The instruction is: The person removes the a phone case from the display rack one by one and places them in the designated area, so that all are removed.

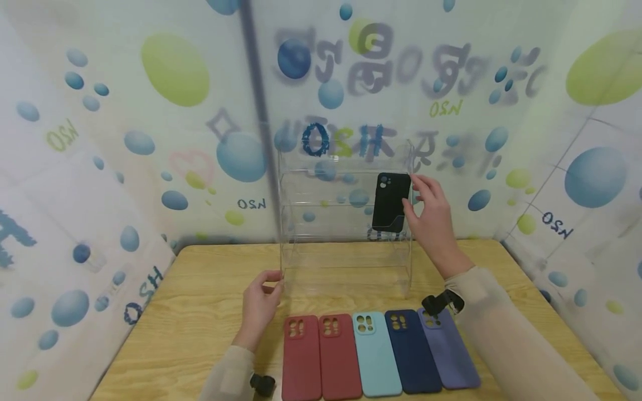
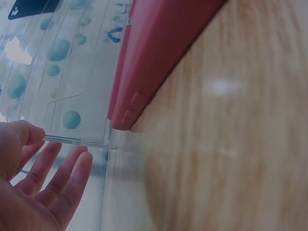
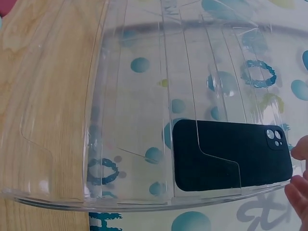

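A clear tiered display rack (image 1: 346, 267) stands on the table. My left hand (image 1: 261, 303) pinches its left side panel, thumb on one face and fingers on the other in the left wrist view. High at the rack's right end, a black phone case (image 1: 390, 203) leans upright on a tier, its lower end behind the clear front lip. Beside that case is my right hand (image 1: 432, 220), with thumb and fingers apart at its top and outer edge. Whether the fingertips press on it is hard to tell. In the right wrist view only those fingertips (image 3: 290, 187) show.
In front of the rack lie two red phone cases (image 1: 301, 356) (image 1: 341, 356), a light blue one (image 1: 378, 356), a navy one (image 1: 413, 353) and a purple one (image 1: 451, 351), side by side on the wooden table (image 1: 210, 278). A patterned curtain (image 1: 190, 139) hangs behind.
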Motion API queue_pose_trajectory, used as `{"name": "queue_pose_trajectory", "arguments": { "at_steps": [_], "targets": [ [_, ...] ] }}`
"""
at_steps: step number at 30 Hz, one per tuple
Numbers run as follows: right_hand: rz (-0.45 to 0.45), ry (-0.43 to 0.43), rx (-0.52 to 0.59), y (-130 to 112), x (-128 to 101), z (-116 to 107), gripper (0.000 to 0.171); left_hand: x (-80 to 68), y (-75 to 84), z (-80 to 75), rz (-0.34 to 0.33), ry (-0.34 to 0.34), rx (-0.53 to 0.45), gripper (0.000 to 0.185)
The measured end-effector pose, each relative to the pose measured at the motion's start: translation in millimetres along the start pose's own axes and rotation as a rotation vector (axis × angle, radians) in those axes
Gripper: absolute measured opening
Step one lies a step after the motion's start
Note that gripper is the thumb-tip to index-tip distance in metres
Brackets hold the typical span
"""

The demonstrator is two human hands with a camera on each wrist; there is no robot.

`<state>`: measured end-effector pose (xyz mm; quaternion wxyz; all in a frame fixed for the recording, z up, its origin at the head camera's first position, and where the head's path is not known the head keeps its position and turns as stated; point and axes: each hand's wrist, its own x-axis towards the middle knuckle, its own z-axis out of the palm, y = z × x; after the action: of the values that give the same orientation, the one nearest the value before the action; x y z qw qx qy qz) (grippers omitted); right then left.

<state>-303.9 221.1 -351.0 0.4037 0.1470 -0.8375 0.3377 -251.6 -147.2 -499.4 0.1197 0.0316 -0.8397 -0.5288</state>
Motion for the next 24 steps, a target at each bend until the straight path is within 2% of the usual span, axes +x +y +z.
{"name": "queue_pose_trajectory", "arguments": {
  "at_steps": [14,24],
  "targets": [
    [0.016,-0.062,-0.017,0.5,6.1,7.2,0.054,-0.7,2.2,-2.4,0.001,-0.008,-0.001,0.02],
    [0.038,-0.055,-0.037,3.3,8.0,8.7,0.054,-1.1,-0.3,-1.3,0.006,-0.004,-0.016,0.018]
  ]
}}
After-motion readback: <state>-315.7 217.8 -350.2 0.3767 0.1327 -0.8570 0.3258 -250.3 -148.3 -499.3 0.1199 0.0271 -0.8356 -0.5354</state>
